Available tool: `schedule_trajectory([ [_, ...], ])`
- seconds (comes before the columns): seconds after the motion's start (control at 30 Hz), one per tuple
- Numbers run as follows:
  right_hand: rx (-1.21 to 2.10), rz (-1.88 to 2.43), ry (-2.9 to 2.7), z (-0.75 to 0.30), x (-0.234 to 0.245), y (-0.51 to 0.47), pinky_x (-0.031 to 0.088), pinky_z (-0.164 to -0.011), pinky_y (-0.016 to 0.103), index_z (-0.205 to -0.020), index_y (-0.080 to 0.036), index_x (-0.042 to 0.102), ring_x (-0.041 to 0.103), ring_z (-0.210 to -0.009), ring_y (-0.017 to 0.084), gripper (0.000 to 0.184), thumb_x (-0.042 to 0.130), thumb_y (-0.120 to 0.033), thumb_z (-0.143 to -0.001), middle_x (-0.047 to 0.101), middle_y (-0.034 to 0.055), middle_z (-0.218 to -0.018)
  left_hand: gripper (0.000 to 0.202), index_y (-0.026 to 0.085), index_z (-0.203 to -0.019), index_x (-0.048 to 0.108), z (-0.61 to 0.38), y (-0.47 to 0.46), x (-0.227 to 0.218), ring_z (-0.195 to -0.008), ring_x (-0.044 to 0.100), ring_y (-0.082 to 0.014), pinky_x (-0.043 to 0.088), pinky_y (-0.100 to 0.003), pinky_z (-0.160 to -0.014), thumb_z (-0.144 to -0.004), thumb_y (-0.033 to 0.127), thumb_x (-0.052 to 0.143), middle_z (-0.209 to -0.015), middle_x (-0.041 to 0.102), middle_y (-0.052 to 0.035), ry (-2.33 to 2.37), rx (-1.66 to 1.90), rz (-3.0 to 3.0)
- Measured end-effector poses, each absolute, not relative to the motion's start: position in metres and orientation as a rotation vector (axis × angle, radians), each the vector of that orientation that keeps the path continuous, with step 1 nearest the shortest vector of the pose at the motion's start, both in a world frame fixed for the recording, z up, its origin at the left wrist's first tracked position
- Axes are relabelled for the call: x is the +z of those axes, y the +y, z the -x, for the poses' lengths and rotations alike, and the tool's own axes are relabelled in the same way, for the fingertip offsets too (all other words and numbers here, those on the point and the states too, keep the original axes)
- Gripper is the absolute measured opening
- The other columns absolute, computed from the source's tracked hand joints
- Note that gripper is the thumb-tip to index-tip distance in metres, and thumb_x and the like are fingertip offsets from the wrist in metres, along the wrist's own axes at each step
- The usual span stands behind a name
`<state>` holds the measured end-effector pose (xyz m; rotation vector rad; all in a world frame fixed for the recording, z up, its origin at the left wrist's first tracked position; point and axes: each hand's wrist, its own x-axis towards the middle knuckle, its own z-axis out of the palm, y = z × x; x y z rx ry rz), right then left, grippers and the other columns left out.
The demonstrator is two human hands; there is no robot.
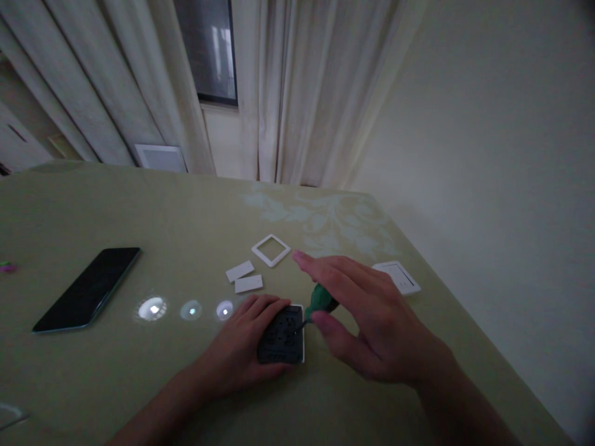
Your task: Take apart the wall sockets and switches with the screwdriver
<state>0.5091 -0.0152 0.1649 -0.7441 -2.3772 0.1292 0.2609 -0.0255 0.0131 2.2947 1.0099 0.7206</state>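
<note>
My left hand (242, 341) grips a wall switch (279, 344) from its left side, thumb along the near edge and fingers on the far edge. The dark back of the switch faces up, with a thin white rim at its right. In my right hand (376, 322) is a screwdriver (320, 300) with a green handle, held between thumb and fingers. Its shaft slants down to the left, and the tip meets the back of the switch near its right side. The exact spot under the tip is too small to make out.
Beyond my hands lie a white square frame (256, 249) and two small white plates (240, 271), (249, 284). A white faceplate (400, 277) sits behind my right hand. A dark tablet (88, 288) rests at left on the table (162, 371). A wall (511, 186) borders the right side.
</note>
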Motion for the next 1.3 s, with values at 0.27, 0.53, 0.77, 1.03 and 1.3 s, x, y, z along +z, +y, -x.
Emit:
schedule_trajectory([
  [0.27, -0.034, 0.774, -2.359, -0.508, 0.159, -0.011, 0.053, -0.064, 0.031, -0.134, -0.017, 0.071, 0.068, -0.074, 0.018, 0.031, 0.068, -0.034, -0.108, 0.075, 0.004, -0.091, 0.083, 0.034, -0.151, 0.051, -0.263, -0.024, 0.014, -0.133, 0.058, -0.0375, 0.051, -0.056, -0.115, -0.079, 0.035, 0.093, -0.146, 0.064, -0.0084, 1.034, 0.718, -2.287],
  [0.53, 0.296, 0.691, -2.391, -0.507, 0.163, -0.014, 0.06, -0.1, 0.038, -0.162, -0.017, 0.047, 0.071, -0.121, 0.023, 0.052, 0.044, -0.02, -0.111, 0.072, 0.0126, -0.14, 0.084, 0.033, -0.154, 0.048, -0.262, -0.026, 0.013, -0.134, 0.058, -0.0372, 0.052, -0.056, -0.115, -0.082, 0.037, 0.091, -0.148, 0.064, -0.0097, 1.025, 0.723, -2.298],
  [0.77, -0.053, 0.743, -2.34, -0.504, 0.16, -0.015, 0.053, -0.066, 0.031, -0.124, -0.019, 0.071, 0.069, -0.074, 0.018, 0.031, 0.067, -0.044, -0.107, 0.077, 0.0035, -0.088, 0.084, 0.033, -0.155, 0.049, -0.263, -0.025, 0.014, -0.133, 0.059, -0.0375, 0.051, -0.057, -0.115, -0.082, 0.037, 0.091, -0.148, 0.065, -0.009, 1.015, 0.732, -2.292],
  [1.03, -0.169, 0.881, -2.289, -0.507, 0.156, -0.012, 0.052, -0.062, 0.029, -0.119, -0.016, 0.072, 0.074, -0.067, 0.016, 0.026, 0.068, -0.039, -0.108, 0.082, 0.0028, -0.086, 0.09, 0.034, -0.156, 0.044, -0.262, -0.025, 0.014, -0.137, 0.058, -0.0392, 0.051, -0.06, -0.116, -0.08, 0.033, 0.091, -0.152, 0.06, -0.0112, 1.044, 0.686, -2.3],
  [1.3, -0.305, 1.05, -1.944, -0.523, 0.175, -0.018, 0.043, -0.053, 0.025, -0.087, -0.019, 0.072, 0.061, -0.05, 0.011, 0.026, 0.074, -0.039, -0.104, 0.073, -0.0005, -0.068, 0.087, 0.033, -0.159, 0.042, -0.26, -0.025, 0.015, -0.139, 0.056, -0.0398, 0.051, -0.059, -0.116, -0.084, 0.033, 0.088, -0.151, 0.058, -0.0129, 1.053, 0.773, -2.322],
])
